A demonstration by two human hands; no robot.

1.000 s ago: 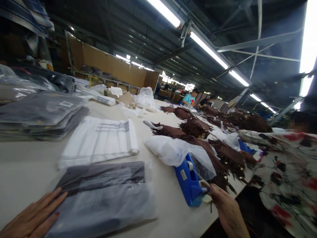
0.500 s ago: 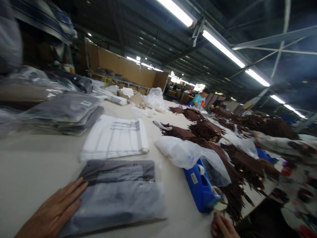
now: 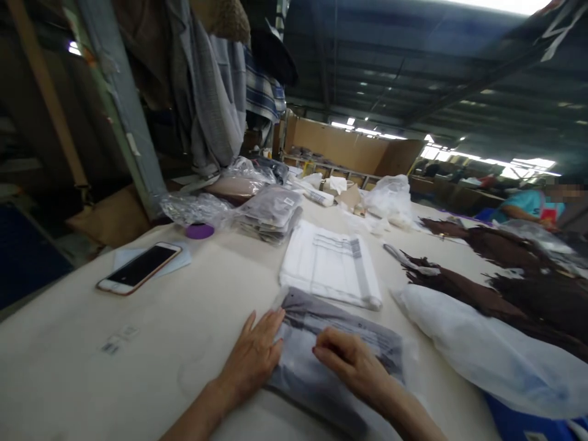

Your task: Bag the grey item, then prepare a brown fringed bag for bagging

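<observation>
A grey folded textile in a clear plastic bag [image 3: 316,392] lies flat on the pale table [image 3: 184,343]. My left hand [image 3: 257,352] rests on the bag's left edge with its fingers spread. Above the middle of the bag is my right hand [image 3: 351,361], its fingers curled together; whether something small is in them is hidden. Just beyond the bag lies a folded white cloth with grey stripes [image 3: 328,263]. A stack of grey bagged pieces [image 3: 271,211] sits behind it to the left.
At the left, a phone [image 3: 140,268] lies on a light blue sheet, near a purple disc [image 3: 199,230]. White plastic [image 3: 500,349] covers part of a blue object [image 3: 519,422] at the right. Brown fringed textiles [image 3: 482,300] lie beyond. A person [image 3: 528,205] is at the far right.
My right hand has moved from beside the blue tape dispenser to over the bag. My left hand remains at the bag's left edge. The view has turned left, bringing the phone into sight.
</observation>
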